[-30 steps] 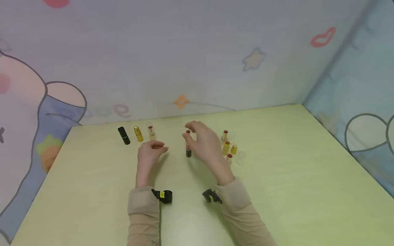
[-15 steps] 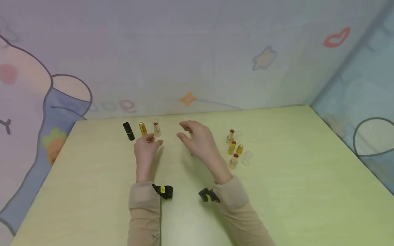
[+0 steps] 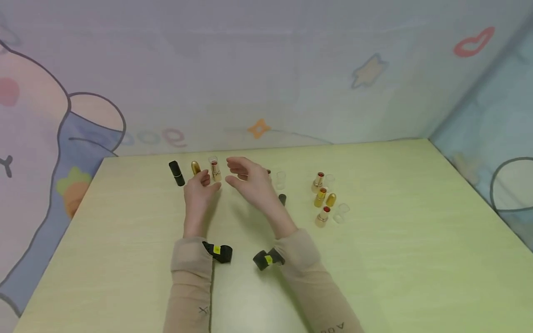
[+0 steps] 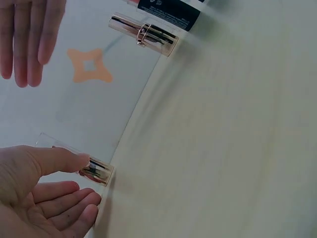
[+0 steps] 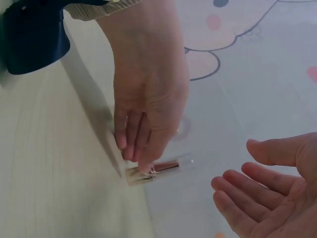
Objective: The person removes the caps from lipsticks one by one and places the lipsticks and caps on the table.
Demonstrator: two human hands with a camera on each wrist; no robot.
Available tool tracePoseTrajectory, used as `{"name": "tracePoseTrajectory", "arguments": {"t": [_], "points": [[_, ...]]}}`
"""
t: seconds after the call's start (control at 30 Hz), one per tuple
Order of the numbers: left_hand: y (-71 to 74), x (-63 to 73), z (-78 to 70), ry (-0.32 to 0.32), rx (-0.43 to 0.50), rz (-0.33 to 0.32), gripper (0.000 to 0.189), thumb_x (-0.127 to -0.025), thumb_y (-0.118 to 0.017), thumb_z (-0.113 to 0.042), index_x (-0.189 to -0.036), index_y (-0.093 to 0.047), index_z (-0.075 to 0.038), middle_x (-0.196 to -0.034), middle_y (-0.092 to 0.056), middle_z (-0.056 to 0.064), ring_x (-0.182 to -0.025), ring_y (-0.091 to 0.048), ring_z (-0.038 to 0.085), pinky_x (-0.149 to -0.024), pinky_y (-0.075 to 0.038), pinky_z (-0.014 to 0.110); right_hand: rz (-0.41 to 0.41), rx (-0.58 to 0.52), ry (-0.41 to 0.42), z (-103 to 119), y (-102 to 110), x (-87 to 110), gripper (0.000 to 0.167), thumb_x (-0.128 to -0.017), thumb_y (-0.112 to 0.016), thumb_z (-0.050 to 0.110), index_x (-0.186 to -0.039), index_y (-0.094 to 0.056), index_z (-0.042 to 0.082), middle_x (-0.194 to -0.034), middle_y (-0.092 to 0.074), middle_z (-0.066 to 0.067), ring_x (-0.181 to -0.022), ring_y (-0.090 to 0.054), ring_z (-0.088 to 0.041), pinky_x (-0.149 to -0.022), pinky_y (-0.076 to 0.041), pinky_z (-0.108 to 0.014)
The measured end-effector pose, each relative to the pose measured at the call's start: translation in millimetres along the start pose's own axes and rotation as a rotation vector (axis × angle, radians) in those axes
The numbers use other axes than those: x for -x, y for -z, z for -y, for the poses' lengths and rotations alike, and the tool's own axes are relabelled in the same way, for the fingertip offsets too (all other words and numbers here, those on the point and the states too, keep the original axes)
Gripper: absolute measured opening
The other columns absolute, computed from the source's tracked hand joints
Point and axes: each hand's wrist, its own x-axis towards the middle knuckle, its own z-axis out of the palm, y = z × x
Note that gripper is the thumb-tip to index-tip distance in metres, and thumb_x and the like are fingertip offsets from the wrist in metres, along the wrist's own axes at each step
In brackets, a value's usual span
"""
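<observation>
Left hand and right hand — relaxed, empty — hover near a clear-capped lipstick.

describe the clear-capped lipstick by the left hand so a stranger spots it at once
On the pale green table, look along the far edge, left of centre. Just beyond the left hand is a short row ending, at right, with the clear-capped lipstick. Unlike the gold lipstick and black lipstick to its left, it shows a red tip.
</observation>
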Motion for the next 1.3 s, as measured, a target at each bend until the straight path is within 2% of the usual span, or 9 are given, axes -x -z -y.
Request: {"name": "tracePoseTrajectory", "arguments": {"t": [0.23,0.53,0.8,1.03,1.3], "points": [[0.5,-6.4,4.5,-0.053,0.051,0.026,0.056,-0.089,-0.065,-0.011,-0.140,-0.046,-0.001,-0.140,-0.053,0.018,-0.130,-0.052,0.028,-0.110,-0.041,0.035,0.009,-0.022,-0.002,-8.4,-17.2,-21.7,0.043,-0.093,-0.061,0.007,-0.135,-0.052,0.005,-0.136,-0.057,-0.015,-0.126,-0.055,-0.028,-0.107,-0.044,-0.039],[-3.8,-4.6,12.0,-0.089,0.088,-0.028,0.047,-0.092,-0.063,-0.018,-0.135,-0.054,-0.005,-0.131,-0.062,0.014,-0.120,-0.060,0.025,-0.103,-0.047,0.036,-0.024,-0.103,-0.019,-16.4,-37.3,-35.7,0.044,-0.093,-0.056,0.002,-0.137,-0.049,0.004,-0.142,-0.052,-0.014,-0.132,-0.049,-0.030,-0.108,-0.042,-0.041],[-6.0,4.5,12.4,-0.105,0.130,-0.088,0.037,-0.089,-0.063,-0.009,-0.125,-0.062,-0.002,-0.119,-0.068,0.016,-0.109,-0.066,0.025,-0.094,-0.052,0.035,-0.015,-0.095,-0.037,-25.4,-50.0,-40.7,0.045,-0.094,-0.054,0.001,-0.139,-0.048,0.005,-0.141,-0.053,-0.015,-0.130,-0.051,-0.030,-0.107,-0.044,-0.040],[-5.5,9.7,10.2,-0.160,0.054,-0.141,0.029,-0.086,-0.065,-0.006,-0.114,-0.068,0.001,-0.106,-0.071,0.020,-0.096,-0.069,0.030,-0.086,-0.054,0.039,-0.006,-0.107,-0.032,-27.4,-54.6,-39.7,0.043,-0.095,-0.054,0.001,-0.137,-0.050,0.007,-0.126,-0.062,-0.020,-0.120,-0.060,-0.032,-0.097,-0.051,-0.038],[-1.3,11.8,12.6,-0.155,-0.018,-0.139,0.026,-0.083,-0.067,-0.005,-0.109,-0.071,-0.001,-0.102,-0.073,0.019,-0.092,-0.069,0.031,-0.084,-0.054,0.040,-0.003,-0.083,-0.043,-24.8,-57.1,-36.0,0.036,-0.095,-0.054,0.003,-0.132,-0.055,0.008,-0.125,-0.063,-0.018,-0.119,-0.060,-0.029,-0.099,-0.050,-0.038]]}}
